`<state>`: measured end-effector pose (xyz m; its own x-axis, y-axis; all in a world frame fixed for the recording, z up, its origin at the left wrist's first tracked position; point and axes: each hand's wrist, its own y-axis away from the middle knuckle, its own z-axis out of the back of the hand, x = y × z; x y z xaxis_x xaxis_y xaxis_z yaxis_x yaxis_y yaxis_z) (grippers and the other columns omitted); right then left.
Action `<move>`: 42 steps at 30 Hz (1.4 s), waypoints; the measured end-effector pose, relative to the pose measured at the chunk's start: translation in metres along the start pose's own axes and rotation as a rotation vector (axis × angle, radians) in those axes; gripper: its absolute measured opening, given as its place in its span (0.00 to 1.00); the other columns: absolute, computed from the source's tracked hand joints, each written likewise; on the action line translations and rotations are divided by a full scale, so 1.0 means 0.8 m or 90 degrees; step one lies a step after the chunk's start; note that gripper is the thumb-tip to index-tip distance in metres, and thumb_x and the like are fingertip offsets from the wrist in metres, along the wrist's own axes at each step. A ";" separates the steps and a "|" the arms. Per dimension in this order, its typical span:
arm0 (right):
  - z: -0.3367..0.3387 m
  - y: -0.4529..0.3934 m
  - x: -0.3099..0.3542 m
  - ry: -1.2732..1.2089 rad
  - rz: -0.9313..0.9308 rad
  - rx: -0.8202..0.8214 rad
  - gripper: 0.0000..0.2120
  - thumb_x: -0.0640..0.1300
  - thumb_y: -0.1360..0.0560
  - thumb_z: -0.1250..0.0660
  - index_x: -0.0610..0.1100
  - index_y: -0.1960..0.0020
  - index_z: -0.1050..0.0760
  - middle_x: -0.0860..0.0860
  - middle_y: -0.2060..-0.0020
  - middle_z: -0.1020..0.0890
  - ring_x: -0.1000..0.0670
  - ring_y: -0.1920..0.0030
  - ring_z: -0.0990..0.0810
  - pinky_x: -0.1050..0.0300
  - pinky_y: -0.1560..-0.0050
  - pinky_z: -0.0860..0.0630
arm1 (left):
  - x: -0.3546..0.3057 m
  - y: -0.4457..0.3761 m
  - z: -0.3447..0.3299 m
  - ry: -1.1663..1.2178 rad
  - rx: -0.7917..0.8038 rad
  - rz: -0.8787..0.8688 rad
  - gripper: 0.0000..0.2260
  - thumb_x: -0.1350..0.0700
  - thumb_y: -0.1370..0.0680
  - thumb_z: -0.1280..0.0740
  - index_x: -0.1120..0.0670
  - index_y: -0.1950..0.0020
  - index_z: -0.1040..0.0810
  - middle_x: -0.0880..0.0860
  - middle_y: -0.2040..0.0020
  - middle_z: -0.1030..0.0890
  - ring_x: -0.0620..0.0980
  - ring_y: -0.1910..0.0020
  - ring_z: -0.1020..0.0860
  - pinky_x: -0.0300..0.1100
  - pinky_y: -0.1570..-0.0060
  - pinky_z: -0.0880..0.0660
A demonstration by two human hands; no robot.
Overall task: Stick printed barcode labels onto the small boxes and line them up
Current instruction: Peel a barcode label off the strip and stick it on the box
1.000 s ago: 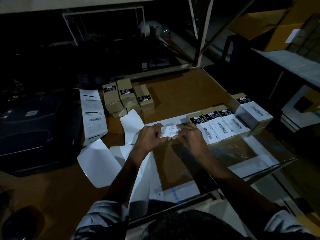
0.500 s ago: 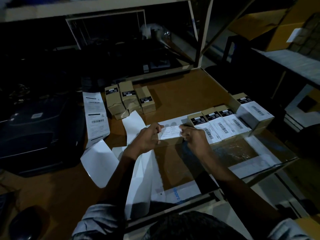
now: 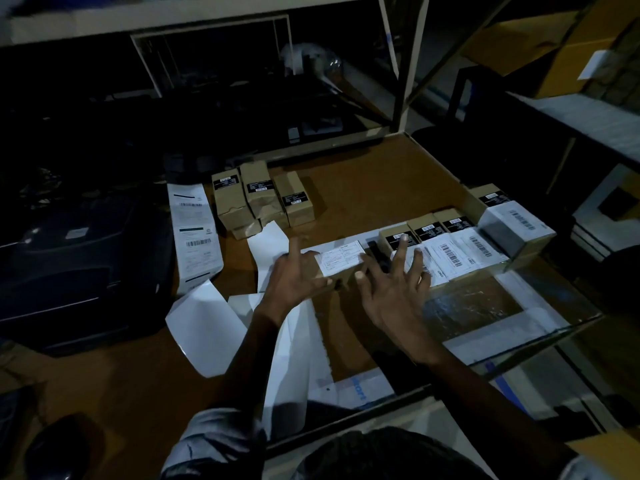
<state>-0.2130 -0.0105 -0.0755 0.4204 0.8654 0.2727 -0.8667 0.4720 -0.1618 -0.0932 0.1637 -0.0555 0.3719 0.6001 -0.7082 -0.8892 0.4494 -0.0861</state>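
A small brown cardboard box [image 3: 341, 271] with a white printed label [image 3: 343, 258] stuck on its top is seen on the brown table [image 3: 374, 188], just left of a row of labelled boxes [image 3: 446, 247]. It is touched by the left hand [image 3: 294, 275], fingers spread and released; the right hand [image 3: 394, 289] is likewise splayed, grasping nothing. Bare tabletop is left behind the box; a glass edge [image 3: 540, 336] lies nearer.

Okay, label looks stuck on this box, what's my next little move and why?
Probably slide the labelled box right against the row of labelled boxes: its label lies flat, both hands are spread open, and a dark gap separates it from the row.
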 end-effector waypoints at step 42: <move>-0.006 -0.026 0.046 0.010 0.055 0.095 0.25 0.67 0.19 0.61 0.70 0.22 0.54 0.44 0.21 0.68 0.38 0.22 0.72 0.31 0.26 0.63 | 0.009 0.005 -0.010 0.194 -0.010 0.036 0.38 0.51 0.37 0.18 0.44 0.37 0.38 0.50 0.44 0.18 0.50 0.44 0.20 0.48 0.48 0.19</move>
<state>-0.1778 0.0125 -0.0668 0.3460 0.9045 0.2492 -0.9294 0.3668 -0.0408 -0.0963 0.1643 -0.0666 0.2264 0.3961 -0.8899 -0.9111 0.4091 -0.0497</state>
